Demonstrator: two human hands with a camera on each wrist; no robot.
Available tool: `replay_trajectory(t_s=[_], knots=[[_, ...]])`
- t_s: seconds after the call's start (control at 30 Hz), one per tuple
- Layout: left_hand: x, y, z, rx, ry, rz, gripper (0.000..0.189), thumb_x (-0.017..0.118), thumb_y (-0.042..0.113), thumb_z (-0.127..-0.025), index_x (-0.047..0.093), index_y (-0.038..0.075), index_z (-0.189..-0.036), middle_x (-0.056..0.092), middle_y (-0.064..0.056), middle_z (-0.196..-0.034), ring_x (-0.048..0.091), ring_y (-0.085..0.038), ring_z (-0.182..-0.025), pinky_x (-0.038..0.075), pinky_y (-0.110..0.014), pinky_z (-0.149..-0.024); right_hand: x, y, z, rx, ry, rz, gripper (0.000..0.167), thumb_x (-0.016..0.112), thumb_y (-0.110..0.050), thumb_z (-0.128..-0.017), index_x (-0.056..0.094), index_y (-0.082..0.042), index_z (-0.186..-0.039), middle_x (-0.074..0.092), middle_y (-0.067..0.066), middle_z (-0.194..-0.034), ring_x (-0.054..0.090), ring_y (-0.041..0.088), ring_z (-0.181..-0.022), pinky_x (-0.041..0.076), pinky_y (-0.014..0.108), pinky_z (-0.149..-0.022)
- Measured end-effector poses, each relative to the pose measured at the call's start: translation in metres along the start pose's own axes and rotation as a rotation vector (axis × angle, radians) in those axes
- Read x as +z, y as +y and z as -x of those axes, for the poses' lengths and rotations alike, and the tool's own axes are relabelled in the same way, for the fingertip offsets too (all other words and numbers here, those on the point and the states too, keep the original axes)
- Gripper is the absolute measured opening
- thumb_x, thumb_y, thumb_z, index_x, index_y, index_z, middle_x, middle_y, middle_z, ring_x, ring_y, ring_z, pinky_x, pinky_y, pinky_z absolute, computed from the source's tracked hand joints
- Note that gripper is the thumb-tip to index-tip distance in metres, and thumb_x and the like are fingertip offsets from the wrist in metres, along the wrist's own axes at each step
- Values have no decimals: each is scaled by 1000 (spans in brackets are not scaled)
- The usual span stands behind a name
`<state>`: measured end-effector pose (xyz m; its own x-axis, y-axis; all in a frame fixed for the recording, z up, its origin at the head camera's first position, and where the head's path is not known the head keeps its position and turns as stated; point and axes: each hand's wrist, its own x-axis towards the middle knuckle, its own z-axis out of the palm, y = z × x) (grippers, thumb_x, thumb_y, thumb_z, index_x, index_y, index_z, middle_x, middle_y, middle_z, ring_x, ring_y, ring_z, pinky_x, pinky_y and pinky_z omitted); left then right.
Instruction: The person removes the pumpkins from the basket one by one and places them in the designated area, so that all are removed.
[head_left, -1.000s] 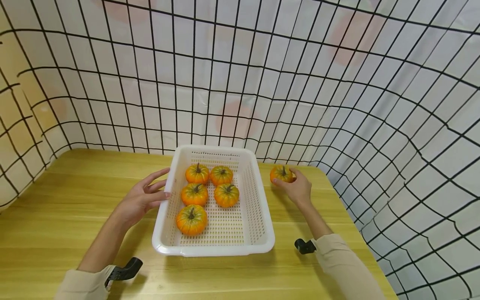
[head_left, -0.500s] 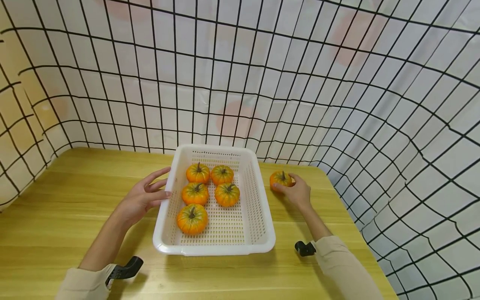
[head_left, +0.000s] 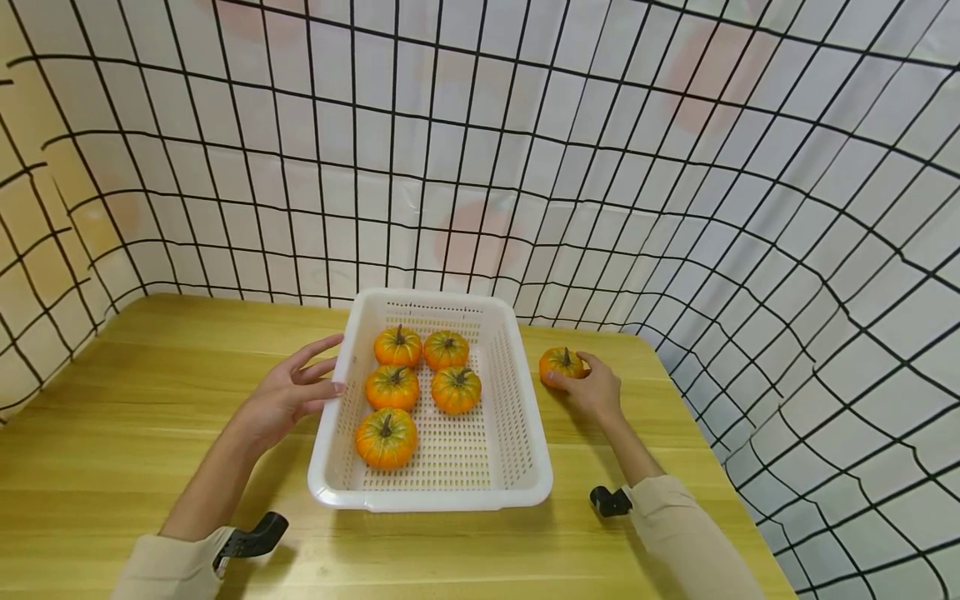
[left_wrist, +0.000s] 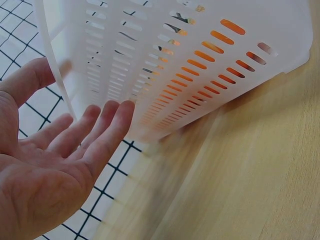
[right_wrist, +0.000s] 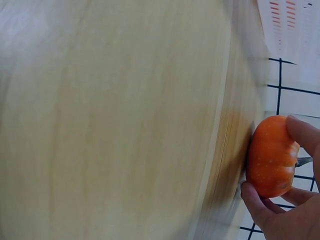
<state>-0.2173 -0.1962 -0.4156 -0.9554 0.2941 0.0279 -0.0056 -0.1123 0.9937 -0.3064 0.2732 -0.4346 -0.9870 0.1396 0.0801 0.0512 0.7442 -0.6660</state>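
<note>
A white perforated plastic basket [head_left: 431, 506] stands on the wooden table. Several small orange pumpkins lie inside, among them a front one [head_left: 386, 438] and a right one [head_left: 456, 390]. At the basket's left side, my left hand [head_left: 281, 400] holds the rim, thumb over the edge and fingers against the outer wall; the left wrist view shows these fingers [left_wrist: 117, 122] below the rim. To the right of the basket, my right hand [head_left: 596, 385] grips another small pumpkin [right_wrist: 272, 157] between thumb and fingers, its stem upward. The pumpkin is at or very near the tabletop.
A black wire grid [head_left: 480, 167] with pale sheeting behind it encloses the table's back and sides. Bare wood [head_left: 450, 558] lies before the basket. Black wrist mounts [head_left: 251, 537] stick out from both sleeves.
My right hand and its pumpkin have shifted slightly toward me, or down, beside the basket. My left hand keeps its place on the rim. The view has drifted a little.
</note>
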Motion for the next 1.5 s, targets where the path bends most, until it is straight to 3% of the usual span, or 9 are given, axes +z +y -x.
replay_trajectory(t_s=[0.6,1.03,1.27,1.5], knots=[[1,0,1,0,-1,2,81,68,4,-95,23,13,-161,34,-26,-160,69,-16,-115,60,-37,-91,-3,-3,1,14,-54,18,83,77,-39,-88,40,-1,-153,50,29,-147,52,44,-131,44,55,-111],[0,-1,0,7,4,-12,79,67,6,-96,23,14,-161,39,-21,-159,70,-16,-115,60,-38,-90,-12,-8,-1,5,-53,52,87,77,-43,-87,38,-3,-154,54,30,-140,54,43,-127,48,55,-104],[-1,-2,0,5,6,-19,80,68,6,-96,23,14,-161,39,-22,-159,69,-15,-115,60,-39,-91,-25,-19,0,-24,-63,19,89,78,-43,-87,35,-6,-156,49,29,-147,50,44,-133,52,55,-99],[0,0,1,5,4,-22,80,68,7,-96,22,13,-162,37,-23,-159,69,-15,-116,60,-38,-91,-33,-36,3,-69,-53,27,87,77,-42,-88,35,-10,-157,50,28,-146,49,43,-133,50,56,-102]])
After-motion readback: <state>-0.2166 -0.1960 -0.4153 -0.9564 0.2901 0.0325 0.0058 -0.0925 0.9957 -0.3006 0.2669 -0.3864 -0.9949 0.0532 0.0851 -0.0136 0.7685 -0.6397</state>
